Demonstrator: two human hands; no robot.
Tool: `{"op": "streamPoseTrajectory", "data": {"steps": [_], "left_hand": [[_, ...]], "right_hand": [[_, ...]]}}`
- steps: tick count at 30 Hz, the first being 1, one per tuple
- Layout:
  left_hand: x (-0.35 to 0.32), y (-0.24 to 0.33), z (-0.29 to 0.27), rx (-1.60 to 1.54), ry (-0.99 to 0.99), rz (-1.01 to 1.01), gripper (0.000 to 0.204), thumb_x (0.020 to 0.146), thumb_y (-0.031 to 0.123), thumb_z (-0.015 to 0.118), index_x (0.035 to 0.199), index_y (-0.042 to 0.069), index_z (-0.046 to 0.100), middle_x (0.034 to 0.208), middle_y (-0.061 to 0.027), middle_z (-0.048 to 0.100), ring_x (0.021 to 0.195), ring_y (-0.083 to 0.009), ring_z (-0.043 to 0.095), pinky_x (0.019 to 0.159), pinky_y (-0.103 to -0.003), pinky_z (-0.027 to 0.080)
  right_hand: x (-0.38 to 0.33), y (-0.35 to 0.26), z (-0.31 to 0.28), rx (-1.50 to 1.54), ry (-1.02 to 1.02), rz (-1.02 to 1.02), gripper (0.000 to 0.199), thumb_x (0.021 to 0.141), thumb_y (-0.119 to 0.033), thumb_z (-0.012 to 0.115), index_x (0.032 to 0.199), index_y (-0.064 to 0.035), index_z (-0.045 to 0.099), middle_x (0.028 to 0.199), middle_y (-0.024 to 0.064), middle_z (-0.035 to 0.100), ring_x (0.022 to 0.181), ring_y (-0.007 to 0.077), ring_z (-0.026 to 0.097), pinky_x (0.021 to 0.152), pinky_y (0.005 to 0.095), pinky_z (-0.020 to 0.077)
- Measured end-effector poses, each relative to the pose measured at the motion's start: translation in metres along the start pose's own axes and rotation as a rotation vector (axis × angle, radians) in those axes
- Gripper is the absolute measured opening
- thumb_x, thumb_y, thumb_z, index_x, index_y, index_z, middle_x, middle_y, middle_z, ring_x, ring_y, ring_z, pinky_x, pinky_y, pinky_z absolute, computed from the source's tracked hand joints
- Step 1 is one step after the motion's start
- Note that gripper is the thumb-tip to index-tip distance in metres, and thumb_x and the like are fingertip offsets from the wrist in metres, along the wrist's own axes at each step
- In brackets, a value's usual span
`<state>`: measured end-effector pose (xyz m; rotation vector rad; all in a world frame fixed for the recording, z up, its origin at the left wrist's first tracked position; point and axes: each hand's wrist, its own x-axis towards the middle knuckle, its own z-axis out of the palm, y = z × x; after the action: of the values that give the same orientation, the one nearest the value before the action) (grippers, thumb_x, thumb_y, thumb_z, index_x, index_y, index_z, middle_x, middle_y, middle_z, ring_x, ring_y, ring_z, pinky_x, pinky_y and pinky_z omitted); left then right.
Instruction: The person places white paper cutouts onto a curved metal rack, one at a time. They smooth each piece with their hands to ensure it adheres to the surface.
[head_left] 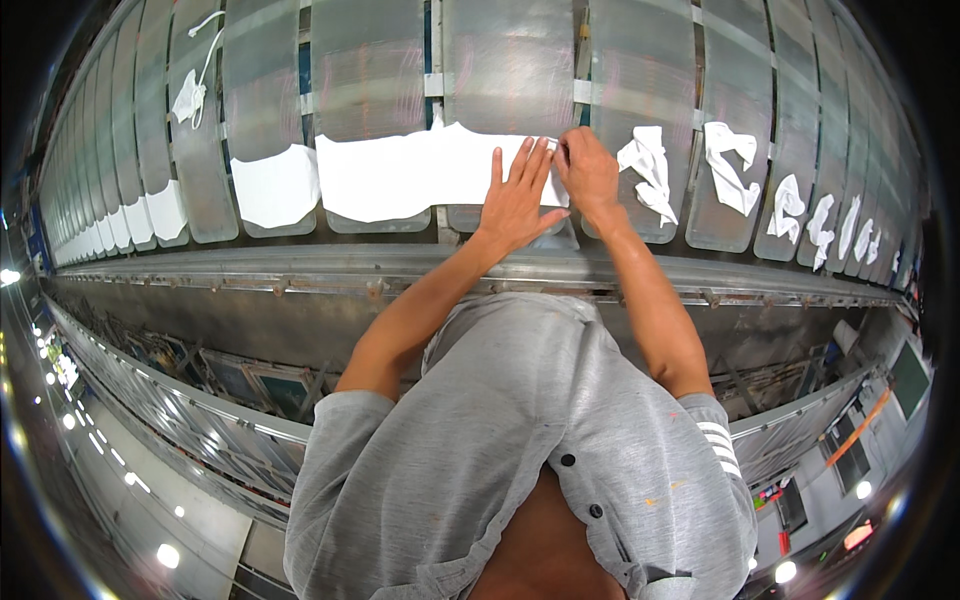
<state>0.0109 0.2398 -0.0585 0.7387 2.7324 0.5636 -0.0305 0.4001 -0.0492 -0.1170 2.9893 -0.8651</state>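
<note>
White fabric piece (pixel 400 172) lies flat, smoothed over 2 grey pallets; right edge pinched up.

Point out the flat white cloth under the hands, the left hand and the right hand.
flat white cloth (pixel 400 175), head view, its middle.
left hand (pixel 515 200), head view, back of hand.
right hand (pixel 588 172), head view, back of hand.

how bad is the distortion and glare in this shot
Head view: strong fisheye, the rail and row of platens bow toward the dark rim; bright lamps flare at the lower edges; both hands, left and right, and the white cloth are sharp.
</note>
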Motion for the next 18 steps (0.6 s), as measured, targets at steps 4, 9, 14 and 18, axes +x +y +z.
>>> {"op": "streamPoseTrajectory", "data": {"steps": [4, 9, 14, 18], "left_hand": [[0.0, 0.001, 0.003, 0.057, 0.005, -0.015, 0.1, 0.088, 0.071, 0.055, 0.157, 0.003, 0.031, 0.168, -0.0115, 0.021, 0.157, -0.028, 0.011, 0.123, -0.063, 0.005], [-0.003, -0.002, -0.002, -0.024, 0.041, 0.006, 0.091, 0.091, 0.062, 0.059, 0.155, 0.002, 0.036, 0.165, -0.0142, 0.027, 0.155, -0.0301, 0.017, 0.123, -0.062, 0.01], [-0.035, -0.051, -0.013, -0.305, 0.462, -0.283, 0.071, 0.098, 0.04, 0.06, 0.151, -0.003, 0.039, 0.159, -0.0234, 0.034, 0.153, -0.0369, 0.021, 0.123, -0.057, 0.012], [-0.073, -0.115, -0.025, -0.031, 0.614, -0.817, 0.073, 0.102, 0.039, 0.053, 0.152, -0.008, 0.032, 0.164, -0.0308, 0.018, 0.155, -0.0433, 0.01, 0.121, -0.062, 0.009]], "right_hand": [[0.004, 0.007, 0.008, 0.07, 0.039, 0.037, 0.025, 0.085, -0.011, 0.07, 0.108, -0.0075, 0.061, 0.098, 0.0112, 0.063, 0.084, 0.032, 0.065, 0.07, 0.042, 0.0533], [0.009, -0.002, 0.008, 0.184, 0.177, 0.26, 0.035, 0.085, -0.012, 0.068, 0.12, -0.0057, 0.061, 0.105, 0.016, 0.062, 0.095, 0.0335, 0.066, 0.079, 0.0451, 0.0519], [-0.005, -0.001, -0.012, 0.216, 0.273, 0.343, 0.035, 0.087, -0.008, 0.07, 0.12, 0.0002, 0.062, 0.105, 0.0129, 0.061, 0.081, 0.022, 0.06, 0.077, 0.0371, 0.051], [-0.034, 0.002, -0.018, 0.275, 0.267, 0.344, 0.027, 0.088, -0.008, 0.069, 0.114, 0.0013, 0.065, 0.101, 0.0122, 0.063, 0.082, 0.0204, 0.061, 0.077, 0.0346, 0.0508]]}}
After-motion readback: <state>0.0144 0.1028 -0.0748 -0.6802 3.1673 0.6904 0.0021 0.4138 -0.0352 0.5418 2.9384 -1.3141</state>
